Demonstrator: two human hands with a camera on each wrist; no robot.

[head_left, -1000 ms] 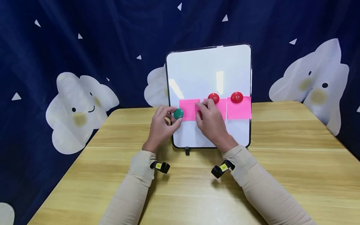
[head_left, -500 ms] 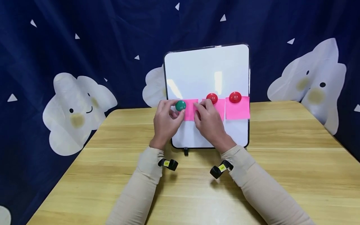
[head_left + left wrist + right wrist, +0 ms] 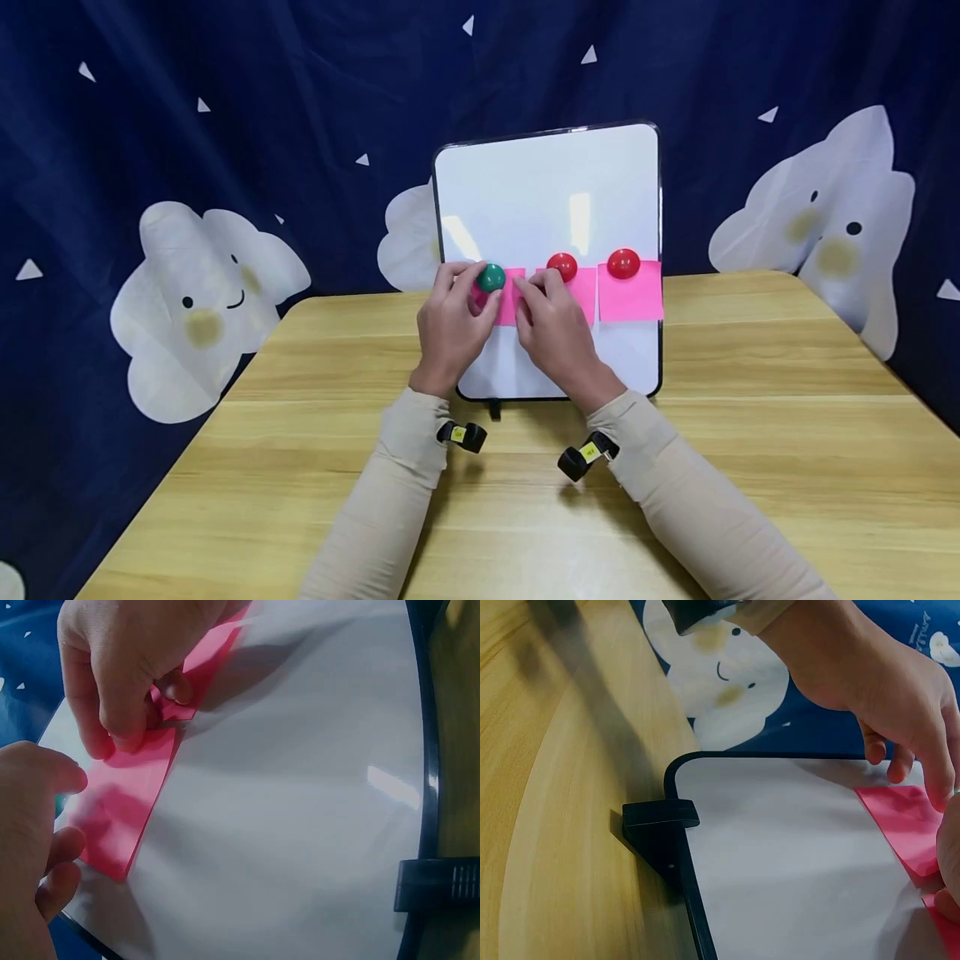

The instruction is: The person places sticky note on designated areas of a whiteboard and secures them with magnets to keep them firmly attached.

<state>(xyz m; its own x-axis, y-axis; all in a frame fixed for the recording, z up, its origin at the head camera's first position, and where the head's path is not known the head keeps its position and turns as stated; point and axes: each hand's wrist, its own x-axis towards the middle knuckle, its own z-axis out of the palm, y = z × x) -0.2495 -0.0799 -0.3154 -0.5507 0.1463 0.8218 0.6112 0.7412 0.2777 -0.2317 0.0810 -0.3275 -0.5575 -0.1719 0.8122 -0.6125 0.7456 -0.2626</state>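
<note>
Three pink sticky notes line a whiteboard [image 3: 525, 200]. My left hand [image 3: 453, 329] pinches a round green magnet [image 3: 491, 277] between thumb and fingers, over the upper part of the left pink sticky note [image 3: 508, 312]. At that note's right edge, my right hand [image 3: 558, 337] holds it with curled fingertips, which cover its corner in the left wrist view. Red round magnets sit at the tops of the middle note [image 3: 585, 298], partly hidden by the right hand, and the right note [image 3: 630, 302]. In the left wrist view, my left fingers mostly hide the green magnet [image 3: 60, 804].
The whiteboard leans upright on a wooden table [image 3: 750, 392], with a black foot [image 3: 656, 817] at its lower edge. Behind it hangs a dark blue curtain [image 3: 337, 75] with white clouds. Each wrist carries a small black camera.
My left hand has moved up and right with the green magnet, from the left note's left edge onto its upper part. The right hand stays at the note's right edge.
</note>
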